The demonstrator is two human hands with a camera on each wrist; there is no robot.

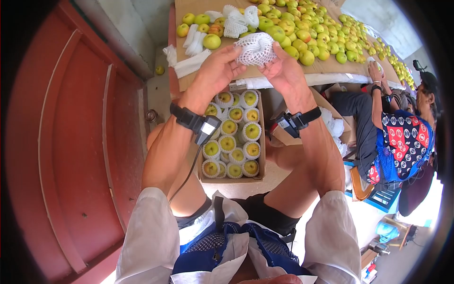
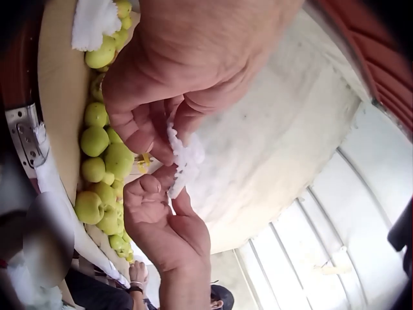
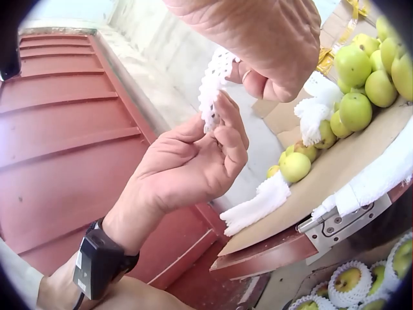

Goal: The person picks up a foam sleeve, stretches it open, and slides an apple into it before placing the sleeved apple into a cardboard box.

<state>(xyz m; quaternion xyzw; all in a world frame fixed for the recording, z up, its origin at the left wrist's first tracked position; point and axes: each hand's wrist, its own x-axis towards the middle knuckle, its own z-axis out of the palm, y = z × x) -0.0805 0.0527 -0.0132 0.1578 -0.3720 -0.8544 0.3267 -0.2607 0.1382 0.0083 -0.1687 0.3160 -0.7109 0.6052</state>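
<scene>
A white foam fruit net [image 1: 256, 48] is held up over the table's front edge, spread into a rounded shape. On one side my left hand [image 1: 220, 68] pinches its rim between thumb and fingers. The right hand [image 1: 286, 71] grips the opposite side the same way. Seen edge-on in the right wrist view, the foam net [image 3: 214, 87] looks thin, with no apple showing in it. Below the hands, a cardboard box [image 1: 261, 177] holds rows of apples [image 1: 228, 143] in white foam nets.
Loose green apples [image 1: 307, 40] are heaped on the cardboard-covered table [image 1: 246, 73]. More foam nets [image 1: 234, 23] lie at its left. Another person [image 1: 402, 137] sits at the right, a hand at the table edge. A red door [image 1: 71, 142] stands at the left.
</scene>
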